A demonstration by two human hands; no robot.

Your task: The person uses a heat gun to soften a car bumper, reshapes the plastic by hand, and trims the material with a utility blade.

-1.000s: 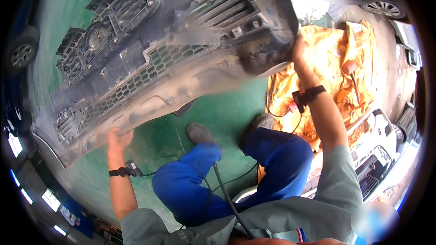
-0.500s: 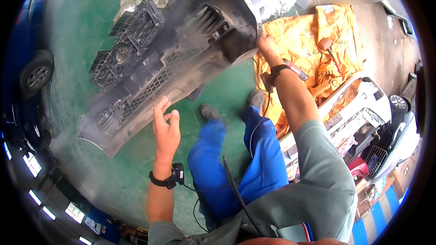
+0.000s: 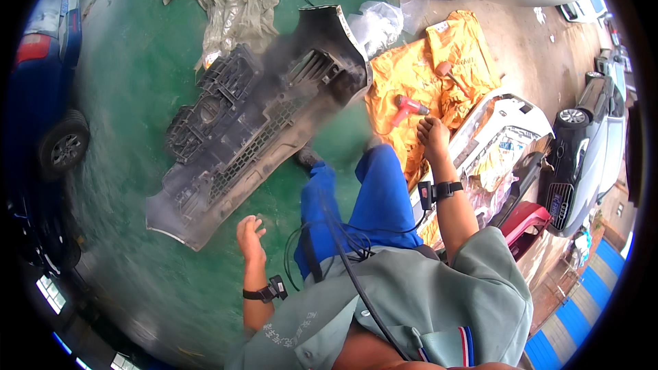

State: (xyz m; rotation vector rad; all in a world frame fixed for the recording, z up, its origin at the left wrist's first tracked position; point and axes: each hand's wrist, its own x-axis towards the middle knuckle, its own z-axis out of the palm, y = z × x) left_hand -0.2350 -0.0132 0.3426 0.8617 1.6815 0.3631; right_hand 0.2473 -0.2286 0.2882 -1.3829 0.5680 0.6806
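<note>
A large dark car bumper (image 3: 226, 195) with honeycomb mesh and vents lies diagonally in front of me, its inner side facing up. A black grille frame (image 3: 216, 106) sits along its far edge. My left hand (image 3: 251, 236) is in the air near the bumper's near edge, fingers loosely bent and apart, holding nothing. My right hand (image 3: 434, 140) is curled closed beside a red heat gun or drill (image 3: 410, 106), with nothing visible in it. That tool rests on an orange sheet (image 3: 397, 72), with a brown-headed mallet (image 3: 445, 70) beyond it.
A white bumper (image 3: 510, 120) and a red part (image 3: 524, 226) lie to my right. Clear plastic wrap (image 3: 377, 27) and a grey-green cloth (image 3: 240, 7) lie beyond the dark bumper. Cables (image 3: 336, 233) hang across my lap. A blue vehicle (image 3: 51, 116) stands left, parked cars (image 3: 579, 144) right.
My right hand has let go of the dark bumper's right end and moved right, toward the red tool. My left hand has drawn back from the bumper. The view has shifted.
</note>
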